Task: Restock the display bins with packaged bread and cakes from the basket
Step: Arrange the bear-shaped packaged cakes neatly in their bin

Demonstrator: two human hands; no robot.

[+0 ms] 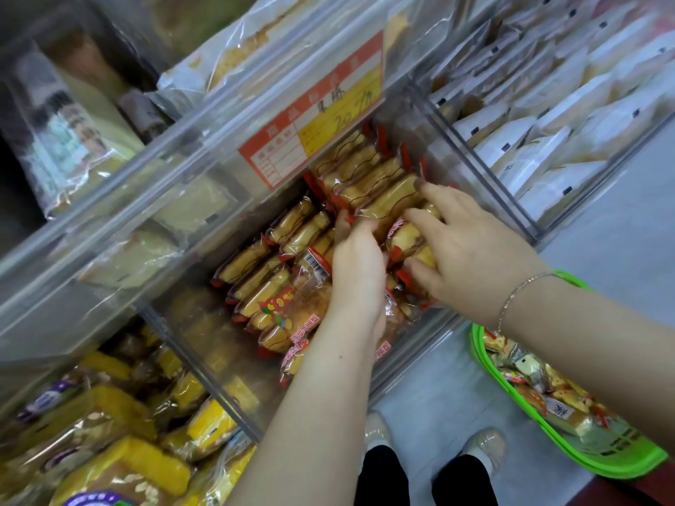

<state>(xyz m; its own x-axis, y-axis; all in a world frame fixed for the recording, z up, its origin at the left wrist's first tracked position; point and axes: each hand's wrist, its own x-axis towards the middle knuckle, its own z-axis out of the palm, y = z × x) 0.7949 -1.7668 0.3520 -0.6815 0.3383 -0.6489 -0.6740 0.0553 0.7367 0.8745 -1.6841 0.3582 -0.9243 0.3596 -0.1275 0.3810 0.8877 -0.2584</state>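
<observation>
The left grip [356, 257] reaches into the middle clear display bin [485, 184], its fingers curled over the near end of a row of packaged cakes [380, 184]; they appear to hold one wrapper, though the fingertips are partly hidden. The right grip [471, 250] lies just beside it, fingers spread and mostly straight, pressing on the cakes at the right end of the same row (a thin bracelet [518, 290] circles its wrist). The two grips almost touch, with a red-edged packet between them.

Left of the left grip, more yellow cakes in red-trimmed wrappers [255, 272] stand packed in rows inside the same bin. Above both grips, a red and yellow price tag [314, 111] hangs on the bin's upper rim. Beyond the right grip, the neighbouring bin holds white packets [548, 140]. Below the left forearm, a lower bin is filled with yellow bread packages [146, 461].

Under the right forearm, a green basket [569, 454] sits on the grey floor [431, 396], holding mixed packaged bread. The person's shoes [482, 447] show beside it.
</observation>
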